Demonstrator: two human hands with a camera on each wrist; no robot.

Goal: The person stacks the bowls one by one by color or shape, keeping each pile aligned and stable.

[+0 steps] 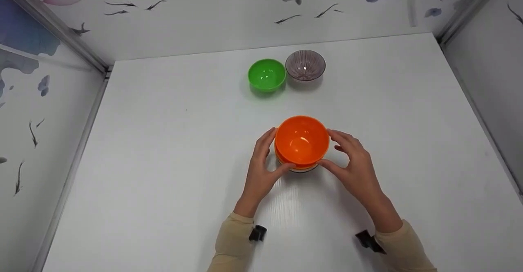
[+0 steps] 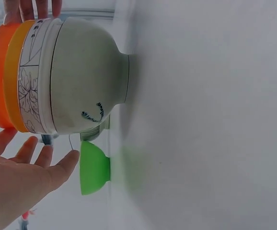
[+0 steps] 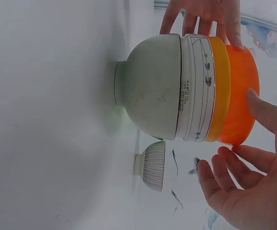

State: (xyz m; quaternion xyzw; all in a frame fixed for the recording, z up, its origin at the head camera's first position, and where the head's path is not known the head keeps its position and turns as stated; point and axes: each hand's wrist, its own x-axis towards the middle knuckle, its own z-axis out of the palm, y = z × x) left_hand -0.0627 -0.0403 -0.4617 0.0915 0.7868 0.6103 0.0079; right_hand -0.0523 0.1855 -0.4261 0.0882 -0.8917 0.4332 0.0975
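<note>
An orange bowl (image 1: 301,139) tops a stack of nested bowls on the white table. Below it, the wrist views show a yellow-orange bowl (image 3: 219,88), a white bowl with a dark line pattern (image 2: 29,79) and a pale grey-green bowl (image 2: 83,76) standing on its foot. My left hand (image 1: 261,172) holds the orange bowl from the left, thumb near its front. From the right, my right hand (image 1: 359,172) holds the same bowl between thumb and forefinger. The other fingers of each hand stand off the stack.
Behind the stack, a green bowl (image 1: 267,75) and a ribbed purplish see-through bowl (image 1: 305,65) stand side by side. The white table (image 1: 171,153) is bounded by printed panels (image 1: 204,18) at the back and sides.
</note>
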